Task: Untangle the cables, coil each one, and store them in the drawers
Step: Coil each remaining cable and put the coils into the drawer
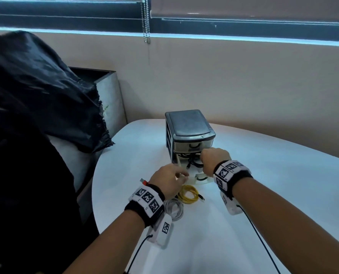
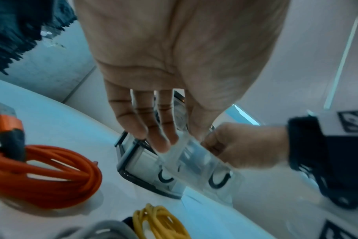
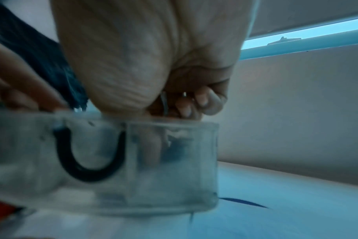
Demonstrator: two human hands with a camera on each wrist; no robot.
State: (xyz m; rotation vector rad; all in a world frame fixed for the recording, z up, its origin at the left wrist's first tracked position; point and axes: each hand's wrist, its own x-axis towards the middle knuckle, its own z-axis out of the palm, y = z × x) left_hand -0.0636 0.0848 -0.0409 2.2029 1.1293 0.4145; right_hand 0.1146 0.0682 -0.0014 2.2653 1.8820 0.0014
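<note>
A small grey drawer unit (image 1: 190,127) stands on the white table (image 1: 263,184). Its clear drawer (image 1: 201,179) with a dark U handle is pulled out, and a black cable (image 1: 192,162) lies inside. My left hand (image 1: 170,175) pinches the drawer (image 2: 204,163) at its front left corner, fingers (image 2: 153,129) nearly straight. My right hand (image 1: 215,158) is curled on the drawer's right wall, its thumb inside the drawer (image 3: 170,169). A yellow coil (image 1: 187,194), a grey coil (image 1: 173,209) and an orange coil (image 2: 41,176) lie on the table near my left wrist.
A black plastic bag (image 1: 36,95) is heaped over a box at the left, past the table's edge. The wall runs close behind the drawer unit. Bare tabletop shows to the right of the unit and in front of my arms.
</note>
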